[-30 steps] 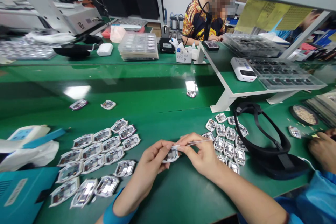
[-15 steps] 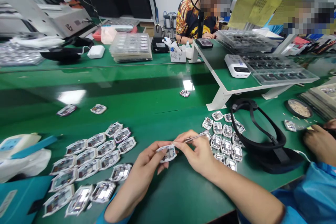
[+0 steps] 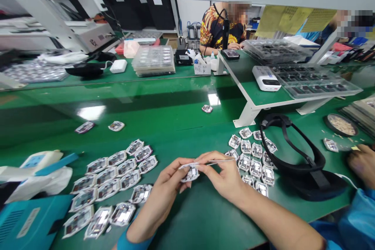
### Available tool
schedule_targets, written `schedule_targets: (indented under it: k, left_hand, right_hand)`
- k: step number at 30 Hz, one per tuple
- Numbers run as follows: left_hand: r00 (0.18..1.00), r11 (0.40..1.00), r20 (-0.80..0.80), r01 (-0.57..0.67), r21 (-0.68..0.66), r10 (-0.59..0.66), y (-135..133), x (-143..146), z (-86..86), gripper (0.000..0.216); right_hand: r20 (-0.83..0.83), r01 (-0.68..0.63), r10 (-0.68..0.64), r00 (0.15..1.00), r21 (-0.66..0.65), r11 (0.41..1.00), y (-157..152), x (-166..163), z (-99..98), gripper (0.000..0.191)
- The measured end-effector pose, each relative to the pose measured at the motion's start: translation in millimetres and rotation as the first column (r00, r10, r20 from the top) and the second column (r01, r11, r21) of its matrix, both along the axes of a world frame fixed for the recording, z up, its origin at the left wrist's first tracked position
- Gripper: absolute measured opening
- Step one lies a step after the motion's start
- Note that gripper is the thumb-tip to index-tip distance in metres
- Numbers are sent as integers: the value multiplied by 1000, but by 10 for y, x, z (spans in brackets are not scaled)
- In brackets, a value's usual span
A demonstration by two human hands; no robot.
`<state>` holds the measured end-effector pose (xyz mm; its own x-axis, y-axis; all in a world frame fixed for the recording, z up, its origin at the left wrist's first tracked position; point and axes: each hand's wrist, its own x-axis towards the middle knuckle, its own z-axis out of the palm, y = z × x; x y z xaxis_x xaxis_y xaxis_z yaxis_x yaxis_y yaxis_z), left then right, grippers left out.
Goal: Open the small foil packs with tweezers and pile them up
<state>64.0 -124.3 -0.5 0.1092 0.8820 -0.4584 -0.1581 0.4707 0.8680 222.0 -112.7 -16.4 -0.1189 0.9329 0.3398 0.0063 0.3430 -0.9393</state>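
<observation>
Dark characters are handwritten on the white box (image 3: 202, 69) at the back, though they cannot be read at this size; a pale label with dark lettering, likewise illegible, is stuck on the teal case (image 3: 22, 226) at the lower left; blue print is borne by the white device (image 3: 266, 78) on the raised shelf (image 3: 244, 80), and yellow sheets (image 3: 284, 21) covered with faint lines are hung beyond it.

The bench (image 3: 199, 213) is surfaced in glossy green, with lamp glare mirrored farther back; white-rimmed housings (image 3: 108, 190) are laid out in slanting rows at the left, and a second cluster (image 3: 256, 167) is set at the right, beside a black headset (image 3: 312, 187).

Between these groups, one housing (image 3: 191, 174) is gripped by the left hand (image 3: 168, 183), raised above the bench; a thin tool (image 3: 219, 161) is held in the closed fingers of the right hand (image 3: 227, 177) at the housing's upper edge (whether its tip touches cannot be told).

Across the bench a person in a patterned shirt (image 3: 209, 27) is seated; at the far right a co-worker's hand (image 3: 361, 164) is partly seen.
</observation>
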Motion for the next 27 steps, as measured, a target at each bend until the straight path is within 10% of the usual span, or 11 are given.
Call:
schedule_targets:
  k: [9, 18, 27]
  left_hand:
    - [974, 955, 11, 219, 202, -225, 7, -56, -6, 46]
    - [893, 872, -423, 322, 368, -151, 484, -265, -93, 30]
    - [380, 885, -894, 294, 361, 238, 1441, -836, -261, 31]
  right_hand:
    - [41, 47, -45, 998, -48, 998, 31, 52, -32, 7]
    - [33, 107, -110, 993, 69, 992, -15, 49, -70, 4]
    - [146, 79, -114, 983, 224, 971, -37, 64, -112, 7]
